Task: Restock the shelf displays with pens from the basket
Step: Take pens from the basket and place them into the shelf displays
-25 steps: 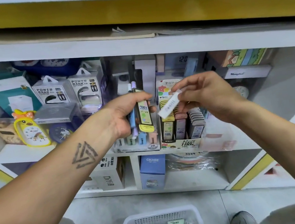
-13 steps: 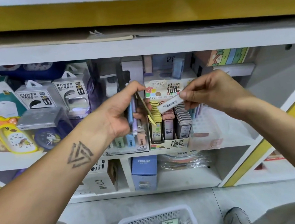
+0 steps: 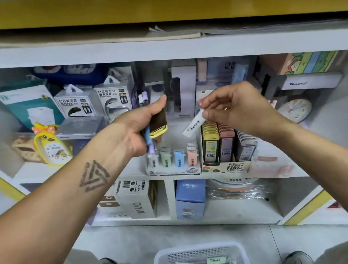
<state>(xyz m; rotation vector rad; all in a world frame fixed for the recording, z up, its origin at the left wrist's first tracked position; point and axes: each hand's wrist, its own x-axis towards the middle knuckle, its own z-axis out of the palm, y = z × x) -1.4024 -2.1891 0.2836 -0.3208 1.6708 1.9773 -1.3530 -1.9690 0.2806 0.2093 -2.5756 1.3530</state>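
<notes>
My right hand (image 3: 236, 109) pinches a white case (image 3: 194, 124), long axis slanting down-left, just above the display box (image 3: 227, 167); my left hand (image 3: 139, 130) grasps spare pens (image 3: 150, 139).

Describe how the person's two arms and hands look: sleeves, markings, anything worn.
Both forearms are bare, with no sleeves in view. The left forearm carries a dark tattoo of interlocking triangles just below the wrist. The left hand shows no ring or watch. The right hand wears no watch; a small glint on one finger may be a ring.
</notes>
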